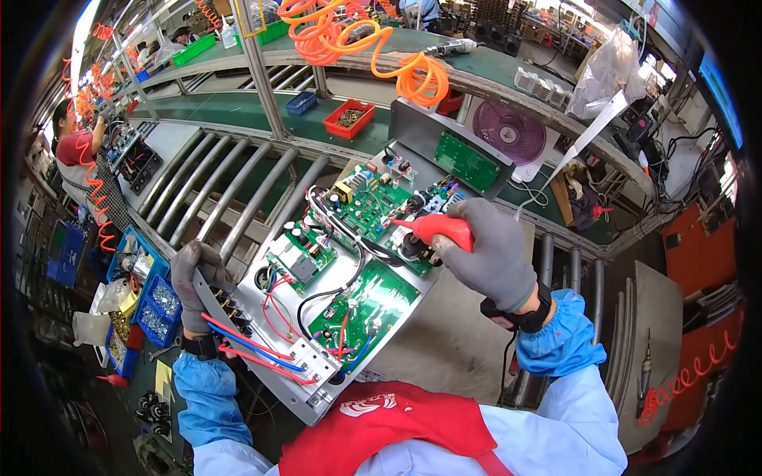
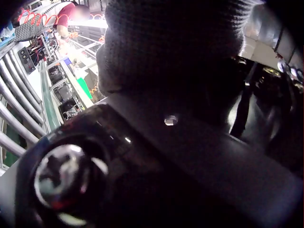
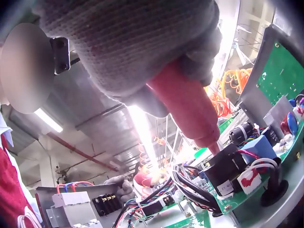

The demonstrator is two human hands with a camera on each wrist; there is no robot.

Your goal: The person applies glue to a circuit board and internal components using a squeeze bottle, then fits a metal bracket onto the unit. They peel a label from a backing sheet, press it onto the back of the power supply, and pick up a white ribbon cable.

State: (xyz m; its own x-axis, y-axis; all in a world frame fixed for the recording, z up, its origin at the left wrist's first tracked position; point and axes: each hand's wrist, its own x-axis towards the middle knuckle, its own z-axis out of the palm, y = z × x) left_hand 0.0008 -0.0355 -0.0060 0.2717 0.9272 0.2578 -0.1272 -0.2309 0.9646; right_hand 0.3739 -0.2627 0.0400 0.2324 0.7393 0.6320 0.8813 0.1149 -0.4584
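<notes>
A grey-gloved right hand [image 1: 498, 254] grips a red squeeze bottle [image 1: 446, 230], its pointed nozzle angled down to the left over the electronics. In the right wrist view the nozzle tip is right by a black block component [image 3: 225, 171], and red material shows on a white connector [image 3: 251, 179] beside it. My left hand [image 1: 193, 278], also gloved, holds the side panel of a metal chassis [image 1: 313, 408]. Several green circuit boards [image 1: 369, 297] and bundled wires fill this chassis. Red and blue wires [image 1: 258, 349] reach out over its near end.
Roller conveyors [image 1: 238, 190] run behind and beside the chassis. A dark panel with a green board [image 1: 468, 163] stands upright at its far side. Blue bins of hardware [image 1: 159, 305] are at left, a red parts bin [image 1: 349, 119] beyond. Orange coiled hoses [image 1: 421, 79] hang overhead.
</notes>
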